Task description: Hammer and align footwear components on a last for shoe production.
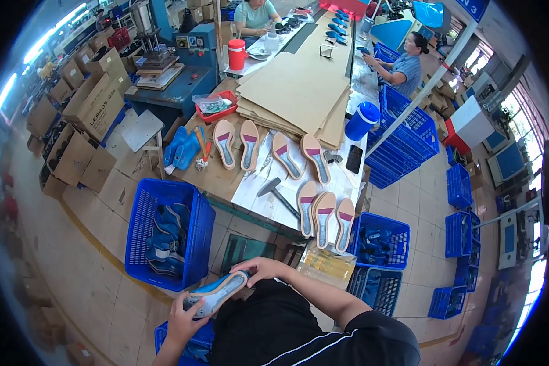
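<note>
Low in front of me I hold a blue shoe (218, 294), tilted, its pale underside with a tan rim turned up. My left hand (186, 318) grips the lower-left end, thumb across the underside. My right hand (263, 269) is closed around the upper-right end. To the left stands a blue basket (202, 235) with several blue shoe uppers (168, 238) inside. On the table edge ahead lie several tan shoe soles (323, 216) with maroon patches, and a hammer (280, 196) beside them.
A stack of tan sheets (293, 91) covers the table's middle. Blue shoe forms (182, 147), a red tray (216, 107), a blue jug (362, 121) and a phone (354, 158) sit around it. More blue crates (381, 241) stand right. Two people (402, 70) work farther back.
</note>
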`<state>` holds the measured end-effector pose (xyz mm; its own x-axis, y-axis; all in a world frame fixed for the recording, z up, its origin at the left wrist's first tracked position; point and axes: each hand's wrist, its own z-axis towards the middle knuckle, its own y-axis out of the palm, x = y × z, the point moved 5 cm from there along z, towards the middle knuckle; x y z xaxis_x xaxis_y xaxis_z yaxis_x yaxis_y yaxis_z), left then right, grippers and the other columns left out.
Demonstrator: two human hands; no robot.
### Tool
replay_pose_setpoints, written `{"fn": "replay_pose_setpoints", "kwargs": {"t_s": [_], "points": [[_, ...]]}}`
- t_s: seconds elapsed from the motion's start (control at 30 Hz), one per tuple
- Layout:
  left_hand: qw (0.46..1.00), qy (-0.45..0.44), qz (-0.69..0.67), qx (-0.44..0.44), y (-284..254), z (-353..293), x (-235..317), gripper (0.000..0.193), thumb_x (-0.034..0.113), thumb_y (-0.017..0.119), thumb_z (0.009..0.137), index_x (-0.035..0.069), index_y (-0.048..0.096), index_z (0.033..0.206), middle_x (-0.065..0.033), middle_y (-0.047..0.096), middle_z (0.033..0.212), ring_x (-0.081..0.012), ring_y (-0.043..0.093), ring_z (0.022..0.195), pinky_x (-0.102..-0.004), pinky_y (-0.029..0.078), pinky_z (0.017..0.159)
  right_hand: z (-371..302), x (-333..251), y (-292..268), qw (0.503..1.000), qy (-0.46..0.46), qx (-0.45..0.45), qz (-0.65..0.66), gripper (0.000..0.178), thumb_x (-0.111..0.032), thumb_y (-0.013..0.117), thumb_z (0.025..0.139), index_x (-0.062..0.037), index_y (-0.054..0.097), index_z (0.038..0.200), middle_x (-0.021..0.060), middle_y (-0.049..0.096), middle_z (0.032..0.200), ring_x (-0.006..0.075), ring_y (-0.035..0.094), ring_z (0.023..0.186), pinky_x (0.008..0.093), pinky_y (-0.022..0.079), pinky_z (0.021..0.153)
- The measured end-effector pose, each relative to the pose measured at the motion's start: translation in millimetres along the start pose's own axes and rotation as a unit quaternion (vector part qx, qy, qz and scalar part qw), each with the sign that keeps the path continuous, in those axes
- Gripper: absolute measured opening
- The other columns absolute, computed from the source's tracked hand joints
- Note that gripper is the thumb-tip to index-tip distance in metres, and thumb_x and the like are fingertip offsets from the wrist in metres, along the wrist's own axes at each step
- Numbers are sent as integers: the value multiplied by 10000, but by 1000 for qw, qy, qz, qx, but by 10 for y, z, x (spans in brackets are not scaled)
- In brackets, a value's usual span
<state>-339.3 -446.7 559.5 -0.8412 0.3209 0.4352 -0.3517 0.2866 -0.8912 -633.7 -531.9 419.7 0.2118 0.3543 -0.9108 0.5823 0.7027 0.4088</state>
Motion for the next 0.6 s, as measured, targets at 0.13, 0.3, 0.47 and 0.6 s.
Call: {"fn": "replay_pose_setpoints", "kwargs": {"t_s": [0.13,0.3,0.47,0.6], "points": [[1000,11,-6,12,20,3,-10,609,276,965,731,221,770,1305,-234,552,1393,-424,590,1266,-501,560,1001,-25,-89,18,992,7,27,-127,689,-175,904,832,-120,647,1469,96,626,1510,213,559,1397,369,448,1163],[1000,14,-6,20,9,4,-3,609,272,977,708,213,784,1283,-232,564,1376,-413,599,1254,-495,568,987,-24,-13,17,992,9,36,-124,692,-197,909,825,-117,651,1462,98,634,1504,230,562,1414,384,413,1207],[999,5,-20,30,-19,5,30,632,239,970,694,215,776,1295,-227,573,1369,-421,604,1239,-491,562,989,-1,202,-107,999,19,12,31,539,-243,774,984,-64,631,1472,110,628,1504,228,527,1436,388,372,1226],[999,6,-32,19,-44,34,38,638,210,962,699,223,767,1306,-224,574,1374,-418,602,1243,-491,551,996,23,304,-116,998,33,22,51,460,-208,746,1007,-47,665,1430,115,653,1471,230,567,1395,383,410,1200]]}}
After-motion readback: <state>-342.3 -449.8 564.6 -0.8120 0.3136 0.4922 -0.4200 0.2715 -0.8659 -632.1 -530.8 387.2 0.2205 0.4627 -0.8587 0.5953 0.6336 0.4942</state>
